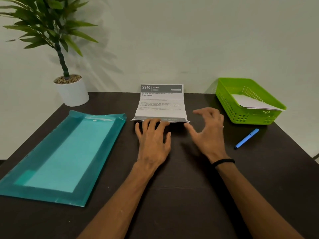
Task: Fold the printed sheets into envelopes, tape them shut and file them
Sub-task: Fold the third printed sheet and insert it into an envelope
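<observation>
Under left hand (153, 137), creased printed sheet (161, 104) (half-raised).

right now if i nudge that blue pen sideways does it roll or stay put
The blue pen looks round-barrelled and lies loose on the smooth dark table, so a sideways nudge would probably roll it. No clip shows from here, so nothing obvious would stop it. It seems slim and light, so a soft push should be enough.

Around the printed sheet (161, 104), my hands have bare dark table (181, 187) on the near side. Left of it lies the teal folder (63, 152); right, the green basket (248, 100) and blue pen (246, 138); behind, wall.
</observation>
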A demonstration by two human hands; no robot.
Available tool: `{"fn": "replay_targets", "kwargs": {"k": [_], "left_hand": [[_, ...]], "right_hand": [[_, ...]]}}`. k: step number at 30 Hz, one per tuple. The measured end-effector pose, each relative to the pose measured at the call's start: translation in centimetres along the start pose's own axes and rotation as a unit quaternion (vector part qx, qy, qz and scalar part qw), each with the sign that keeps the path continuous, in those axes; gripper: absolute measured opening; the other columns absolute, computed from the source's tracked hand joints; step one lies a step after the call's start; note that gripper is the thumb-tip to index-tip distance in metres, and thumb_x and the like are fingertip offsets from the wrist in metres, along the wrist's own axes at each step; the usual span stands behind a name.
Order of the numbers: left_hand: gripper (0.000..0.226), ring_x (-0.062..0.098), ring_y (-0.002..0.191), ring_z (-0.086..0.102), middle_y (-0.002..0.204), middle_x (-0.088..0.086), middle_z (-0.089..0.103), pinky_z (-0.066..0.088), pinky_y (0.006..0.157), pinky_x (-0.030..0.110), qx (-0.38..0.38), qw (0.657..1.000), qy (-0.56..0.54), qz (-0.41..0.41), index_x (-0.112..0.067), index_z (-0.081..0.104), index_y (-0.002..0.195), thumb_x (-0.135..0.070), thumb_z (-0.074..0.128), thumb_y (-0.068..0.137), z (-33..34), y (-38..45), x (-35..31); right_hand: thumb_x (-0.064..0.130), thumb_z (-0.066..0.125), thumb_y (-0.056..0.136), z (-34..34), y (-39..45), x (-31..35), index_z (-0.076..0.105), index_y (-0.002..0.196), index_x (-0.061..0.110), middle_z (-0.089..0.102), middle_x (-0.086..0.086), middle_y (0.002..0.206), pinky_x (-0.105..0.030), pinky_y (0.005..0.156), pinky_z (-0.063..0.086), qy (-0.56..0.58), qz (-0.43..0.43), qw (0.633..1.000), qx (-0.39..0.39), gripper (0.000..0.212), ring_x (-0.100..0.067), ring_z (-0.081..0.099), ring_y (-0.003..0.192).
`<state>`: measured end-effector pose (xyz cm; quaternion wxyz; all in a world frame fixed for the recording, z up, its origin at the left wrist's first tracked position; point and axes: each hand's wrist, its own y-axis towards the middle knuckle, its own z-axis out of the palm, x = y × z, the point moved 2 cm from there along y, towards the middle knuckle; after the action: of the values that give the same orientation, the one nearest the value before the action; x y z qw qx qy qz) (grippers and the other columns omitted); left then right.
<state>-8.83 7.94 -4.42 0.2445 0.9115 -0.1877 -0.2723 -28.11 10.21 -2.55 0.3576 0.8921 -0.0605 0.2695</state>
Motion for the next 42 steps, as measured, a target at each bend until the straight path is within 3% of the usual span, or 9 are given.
{"fn": "replay_targets", "kwargs": {"k": [3, 7, 12, 19, 23, 27, 29, 33, 42], "left_hand": [[0.038, 0.026, 0.142, 0.037, 0.144, 0.004, 0.05, 0.021, 0.121, 0.062, 0.004, 1.0, 0.002, -0.006, -0.028, 0.064, 0.13, -0.034, 0.068, 0.093, 0.1, 0.0, 0.2], [0.039, 0.029, 0.145, 0.032, 0.15, 0.008, 0.044, 0.021, 0.121, 0.063, 0.011, 1.0, 0.009, -0.011, -0.027, 0.064, 0.132, -0.035, 0.068, 0.093, 0.3, 0.1, 0.3], [0.041, 0.03, 0.145, 0.032, 0.15, 0.01, 0.043, 0.023, 0.12, 0.064, 0.01, 1.0, 0.006, 0.0, -0.024, 0.064, 0.133, -0.033, 0.07, 0.093, 0.1, 0.1, 0.0], [0.045, 0.031, 0.147, 0.028, 0.153, 0.01, 0.037, 0.024, 0.119, 0.063, 0.028, 0.999, 0.029, -0.016, -0.025, 0.062, 0.137, -0.037, 0.068, 0.094, 0.2, 0.1, 0.0], [0.048, 0.034, 0.148, 0.025, 0.155, 0.013, 0.035, 0.022, 0.12, 0.065, 0.037, 0.998, 0.039, -0.029, -0.024, 0.06, 0.139, -0.038, 0.068, 0.093, 0.4, 0.1, 0.1], [0.048, 0.033, 0.148, 0.024, 0.156, 0.012, 0.033, 0.021, 0.121, 0.064, 0.047, 0.998, 0.036, -0.032, -0.024, 0.059, 0.139, -0.04, 0.066, 0.095, 0.5, 0.1, 0.2], [0.048, 0.031, 0.148, 0.025, 0.156, 0.011, 0.034, 0.021, 0.121, 0.064, 0.047, 0.998, 0.032, -0.03, -0.026, 0.058, 0.139, -0.04, 0.066, 0.095, 0.5, 0.1, 0.2], [0.05, 0.03, 0.148, 0.027, 0.154, 0.011, 0.035, 0.022, 0.12, 0.064, 0.046, 0.998, 0.022, -0.024, -0.027, 0.056, 0.141, -0.04, 0.066, 0.094, 0.6, 0.1, 0.3], [0.052, 0.03, 0.149, 0.025, 0.157, 0.011, 0.032, 0.022, 0.12, 0.064, 0.052, 0.998, 0.017, -0.026, -0.026, 0.054, 0.144, -0.041, 0.065, 0.095, 0.8, 0.0, 0.4]], "right_hand": [[0.031, 0.085, 0.086, 2.2, 0.2, 0.6, 0.076, 0.119, 0.019, 0.055, -0.005, 0.134, -0.025, 0.101, 0.04, 0.017, -0.056, 0.997, 0.048, 0.036, -0.021, 0.045, 0.122], [0.019, 0.076, 0.094, 3.2, 0.2, -0.1, 0.077, 0.119, 0.015, 0.056, -0.006, 0.136, -0.032, 0.102, 0.046, 0.012, -0.064, 0.996, 0.068, 0.025, -0.025, 0.047, 0.122], [0.009, 0.069, 0.097, 3.1, 0.4, -0.2, 0.078, 0.115, 0.008, 0.061, -0.007, 0.127, -0.021, 0.096, 0.036, -0.008, -0.037, 0.997, 0.074, 0.019, -0.024, 0.05, 0.118], [0.009, 0.075, 0.093, 2.5, 0.5, -0.1, 0.075, 0.105, 0.015, 0.059, -0.001, 0.117, 0.0, 0.083, 0.03, 0.023, 0.008, 0.996, 0.081, 0.013, -0.018, 0.05, 0.112], [0.028, 0.072, 0.097, 2.6, 0.4, -0.1, 0.073, 0.122, 0.02, 0.058, 0.0, 0.123, -0.017, 0.093, 0.034, 0.047, 0.009, 0.995, 0.087, 0.026, -0.014, 0.051, 0.115], [0.024, 0.069, 0.1, 2.8, 0.6, -0.2, 0.075, 0.112, 0.016, 0.063, -0.003, 0.116, -0.031, 0.09, 0.053, 0.048, 0.001, 0.995, 0.087, 0.015, -0.02, 0.062, 0.107], [0.019, 0.07, 0.099, 2.9, 0.7, -0.3, 0.075, 0.111, 0.014, 0.064, -0.004, 0.114, -0.031, 0.09, 0.055, 0.042, 0.005, 0.995, 0.088, 0.014, -0.017, 0.063, 0.103], [0.003, 0.068, 0.096, 2.7, 0.4, -0.3, 0.075, 0.116, 0.007, 0.067, -0.008, 0.114, -0.014, 0.085, 0.045, 0.057, 0.006, 0.996, 0.069, 0.021, -0.015, 0.063, 0.1], [0.003, 0.062, 0.099, 2.9, 0.7, -0.4, 0.076, 0.109, 0.007, 0.07, -0.011, 0.109, -0.04, 0.09, 0.054, 0.022, 0.008, 0.998, 0.056, 0.018, -0.028, 0.064, 0.101]]}}
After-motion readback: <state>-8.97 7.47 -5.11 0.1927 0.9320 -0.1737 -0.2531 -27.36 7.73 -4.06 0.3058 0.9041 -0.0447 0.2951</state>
